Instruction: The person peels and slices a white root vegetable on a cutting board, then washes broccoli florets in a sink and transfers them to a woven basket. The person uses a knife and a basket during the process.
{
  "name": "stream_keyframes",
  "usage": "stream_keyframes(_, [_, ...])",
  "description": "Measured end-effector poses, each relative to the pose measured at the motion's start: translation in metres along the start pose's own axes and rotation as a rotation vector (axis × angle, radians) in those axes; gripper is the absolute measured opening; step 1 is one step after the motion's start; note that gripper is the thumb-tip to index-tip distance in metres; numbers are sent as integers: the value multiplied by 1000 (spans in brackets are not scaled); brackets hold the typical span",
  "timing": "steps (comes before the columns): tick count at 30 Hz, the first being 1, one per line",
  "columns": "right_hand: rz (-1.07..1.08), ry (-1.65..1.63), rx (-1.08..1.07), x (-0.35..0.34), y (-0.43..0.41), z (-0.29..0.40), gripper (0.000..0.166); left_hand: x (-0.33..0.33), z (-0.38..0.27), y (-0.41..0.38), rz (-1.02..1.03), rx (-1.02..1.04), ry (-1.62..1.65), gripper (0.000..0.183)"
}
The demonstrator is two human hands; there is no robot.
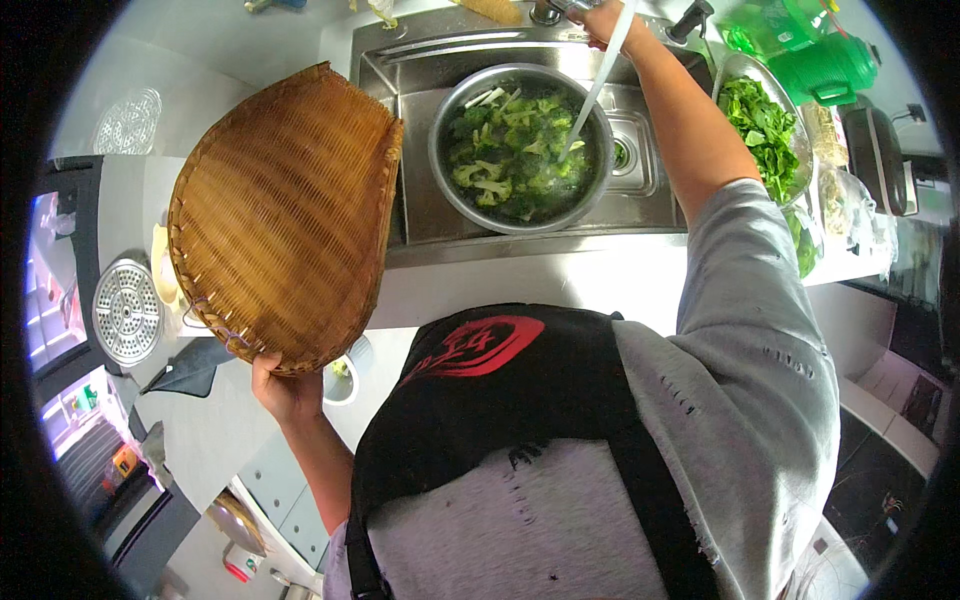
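Observation:
My left hand (pixel 289 388) grips the lower rim of a woven bamboo scoop basket (pixel 289 217), held tilted up left of the sink with its thumb over the edge. At the top of the view my right hand (pixel 606 24) is closed on the metal faucet (pixel 574 6), partly cut off by the picture's edge. A stream of water (pixel 600 82) falls into a round steel basin (pixel 442 161). In the basin, broccoli florets (pixel 517 142) lie in water with a few pale strips among them. The basin stands in the stainless steel sink (pixel 416 217), left of the drain (pixel 622 154).
Leafy greens (pixel 761 139) fill a metal colander (pixel 806 142) right of the sink. Green plastic bottles (pixel 821 67) stand behind it. A perforated steamer plate (pixel 127 311) is at the left. A white bin (pixel 341 382) with green scraps sits below the counter edge (pixel 465 289).

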State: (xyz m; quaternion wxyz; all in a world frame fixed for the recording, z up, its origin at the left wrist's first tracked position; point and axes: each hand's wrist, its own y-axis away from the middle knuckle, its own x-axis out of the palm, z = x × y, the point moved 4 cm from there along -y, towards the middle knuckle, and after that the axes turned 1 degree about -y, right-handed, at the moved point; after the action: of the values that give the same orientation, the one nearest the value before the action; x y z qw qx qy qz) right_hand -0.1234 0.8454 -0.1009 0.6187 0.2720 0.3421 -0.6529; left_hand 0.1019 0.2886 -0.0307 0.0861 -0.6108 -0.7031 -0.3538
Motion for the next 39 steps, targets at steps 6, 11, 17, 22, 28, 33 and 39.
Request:
stream_keyframes(6, [-42, -405, 430, 47, 39, -9, 64, 0, 6, -4, -91, 29, 6, 57])
stream_keyframes(11, [352, 335, 193, 168, 78, 24, 71, 7, 14, -4, -176, 14, -27, 56])
stream_keyframes(17, [233, 406, 60, 229, 38, 26, 76, 20, 11, -2, -270, -11, -61, 56])
stream_keyframes(22, [598, 487, -25, 244, 80, 26, 84, 22, 14, -1, -302, -14, -65, 58])
stream_keyframes(28, [276, 639, 227, 210, 91, -9, 85, 30, 17, -3, -320, 2, -87, 54])
stream_keyframes(33, [494, 500, -92, 237, 119, 14, 76, 20, 15, -6, -318, -32, -76, 54])
stream_keyframes(39, [386, 374, 460, 172, 63, -50, 71, 5, 15, 6, -294, -7, -103, 55])
